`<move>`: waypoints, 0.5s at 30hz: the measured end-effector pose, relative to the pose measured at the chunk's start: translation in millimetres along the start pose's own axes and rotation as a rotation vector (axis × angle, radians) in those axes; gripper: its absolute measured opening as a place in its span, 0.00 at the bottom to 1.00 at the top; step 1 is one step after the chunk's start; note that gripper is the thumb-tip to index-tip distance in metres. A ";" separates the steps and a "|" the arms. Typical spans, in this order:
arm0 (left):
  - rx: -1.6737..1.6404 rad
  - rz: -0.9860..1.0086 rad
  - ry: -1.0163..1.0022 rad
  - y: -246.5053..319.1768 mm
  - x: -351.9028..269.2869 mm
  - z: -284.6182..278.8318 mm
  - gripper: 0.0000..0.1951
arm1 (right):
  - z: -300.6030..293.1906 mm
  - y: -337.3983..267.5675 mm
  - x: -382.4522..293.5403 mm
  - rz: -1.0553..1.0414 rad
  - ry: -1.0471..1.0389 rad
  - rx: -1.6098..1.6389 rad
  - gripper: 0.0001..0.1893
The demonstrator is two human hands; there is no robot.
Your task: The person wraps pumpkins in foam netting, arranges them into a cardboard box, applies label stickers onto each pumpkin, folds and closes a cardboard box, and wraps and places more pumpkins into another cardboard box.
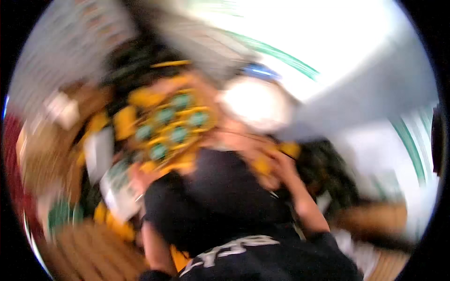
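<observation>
Motion blur smears everything. In front of my legs is a yellow tray-like thing (177, 123) with several round green pieces (179, 134) set in rows. My left hand (139, 177) is at its near left, beside a whitish pack (121, 193) with green patches; blur hides whether it grips the pack. My right hand (279, 163) rests by my bent leg, close to a yellow piece (263, 164), its fingers too smeared to read.
A bright white round thing (258, 103) stands beyond my legs, with a blue object (262, 71) behind it. At left are a pale grey block (99, 154) and a brown surface (49, 154). Dark green material (327, 168) lies at right. Wooden slats (91, 253) show at lower left.
</observation>
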State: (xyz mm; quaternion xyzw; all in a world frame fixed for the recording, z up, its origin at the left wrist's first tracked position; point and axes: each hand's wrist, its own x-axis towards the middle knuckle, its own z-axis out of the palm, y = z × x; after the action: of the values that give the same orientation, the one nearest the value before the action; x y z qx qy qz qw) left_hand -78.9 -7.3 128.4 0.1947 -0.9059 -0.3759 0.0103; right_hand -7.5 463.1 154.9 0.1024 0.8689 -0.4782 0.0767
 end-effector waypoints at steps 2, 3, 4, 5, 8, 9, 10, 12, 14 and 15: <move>0.067 0.057 0.080 38.0 -9.4 -22.5 0.27 | -34.6 -28.7 -21.9 0.059 0.000 -0.031 0.13; -0.142 0.173 0.186 53.2 -12.4 -34.7 0.25 | -40.8 -23.5 -26.9 -0.055 0.115 0.161 0.12; -0.100 0.433 0.275 92.8 -28.8 -74.4 0.20 | -54.1 1.5 -19.3 -0.030 0.081 0.159 0.13; 0.067 0.532 0.346 123.0 -47.8 -124.3 0.15 | -53.6 9.1 -5.4 -0.130 0.115 0.027 0.13; 0.248 0.657 0.632 179.4 -139.0 -253.4 0.11 | -40.1 -79.7 16.3 -0.218 -0.080 -0.194 0.13; 0.392 0.661 0.693 199.2 -174.2 -289.7 0.08 | -45.0 -60.6 33.6 -0.228 -0.136 -0.054 0.23; 0.585 0.707 0.839 205.9 -198.3 -317.3 0.08 | -47.7 -49.3 64.5 -0.343 -0.153 -0.145 0.16; 0.931 0.579 0.966 217.5 -241.5 -358.0 0.10 | -35.2 -64.8 89.0 -0.472 -0.172 -0.224 0.10; 1.324 0.294 0.920 230.2 -264.5 -379.2 0.13 | -13.8 -111.9 96.8 -0.524 -0.079 -0.065 0.09; 1.453 0.160 0.831 221.3 -268.1 -392.2 0.13 | -6.5 -128.9 101.4 -0.612 -0.082 -0.072 0.10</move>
State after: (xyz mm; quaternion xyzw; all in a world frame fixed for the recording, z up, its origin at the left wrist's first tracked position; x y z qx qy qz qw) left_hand 157.2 -34.2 595.6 0.2106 -0.8562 0.4052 0.2416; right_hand -138.2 412.0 240.0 -0.1863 0.8718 -0.4518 -0.0326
